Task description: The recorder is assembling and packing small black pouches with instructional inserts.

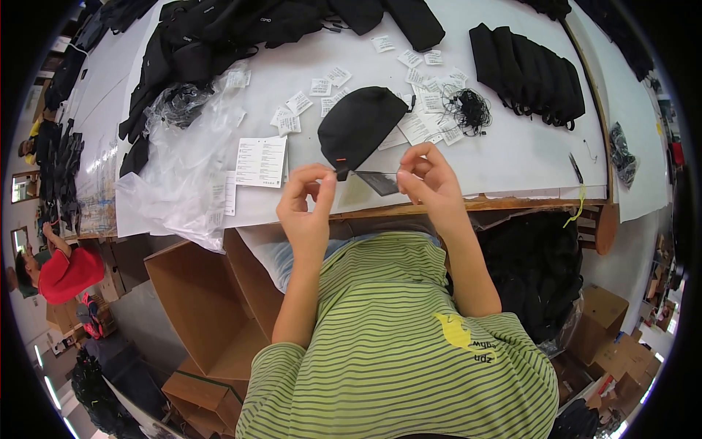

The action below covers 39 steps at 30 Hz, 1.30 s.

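A black fabric pouch, rounded like a folded cap, lies on the white table just beyond my hands. It has a small orange mark and a black strap end at its near corner. My left hand is closed in a pinch on that strap end. Between the hands hangs a dark, flat hang tag, tilted. My right hand pinches beside it, on what looks like the tag's thin cord; the fingertips partly hide it. Printed cards lie left of my left hand.
Small white labels and a tangle of black cords lie scattered beyond the pouch. Black pouches stand in a row at far right. Clear plastic bags cover the left. Thread snips rest near the right edge. Cardboard boxes stand below.
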Each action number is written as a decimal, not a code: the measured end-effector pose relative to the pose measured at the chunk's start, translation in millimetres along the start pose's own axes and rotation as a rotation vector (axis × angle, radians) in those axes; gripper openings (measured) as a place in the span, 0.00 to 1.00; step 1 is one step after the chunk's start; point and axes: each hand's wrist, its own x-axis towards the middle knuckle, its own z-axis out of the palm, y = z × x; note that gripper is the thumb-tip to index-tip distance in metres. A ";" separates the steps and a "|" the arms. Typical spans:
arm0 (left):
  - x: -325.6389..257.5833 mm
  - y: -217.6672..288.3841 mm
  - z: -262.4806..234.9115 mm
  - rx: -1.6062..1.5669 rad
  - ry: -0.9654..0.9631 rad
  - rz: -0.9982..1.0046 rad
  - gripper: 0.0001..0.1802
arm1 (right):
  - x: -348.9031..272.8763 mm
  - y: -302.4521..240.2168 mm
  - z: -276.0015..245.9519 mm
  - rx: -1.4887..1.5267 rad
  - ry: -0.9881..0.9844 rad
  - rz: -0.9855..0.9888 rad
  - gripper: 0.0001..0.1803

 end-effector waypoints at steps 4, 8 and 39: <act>-1.3 17.4 0.4 -0.080 -0.027 -0.003 0.03 | 0.1 -7.0 -1.1 0.177 0.000 -0.048 0.08; -4.6 29.2 2.0 -0.099 -0.047 0.011 0.04 | 0.5 -12.8 -7.9 0.158 -0.027 0.004 0.09; -2.4 40.9 -20.5 -0.082 -0.027 -0.150 0.04 | 40.6 20.2 54.7 -0.646 -0.262 -0.057 0.07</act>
